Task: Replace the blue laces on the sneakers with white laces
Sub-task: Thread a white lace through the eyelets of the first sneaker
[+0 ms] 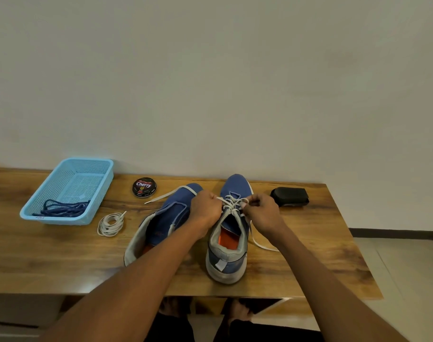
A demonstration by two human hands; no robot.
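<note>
I see both bare forearms reaching forward from the bottom edge, and they come closer together toward the middle. My left hand [205, 208] is closed into a fist with its back turned up, the knuckles pointing to the right. My right hand [262, 211] is just beside it, not touching, with its fingers [250, 202] curled inward in a pinch and the wrist a little bent.

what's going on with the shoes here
A person is threading a white lace through the right sneaker: the left hand and right hand each pinch it. The left sneaker has no lace. The blue laces lie in the basket, and a coiled white lace waits beside it.
</note>
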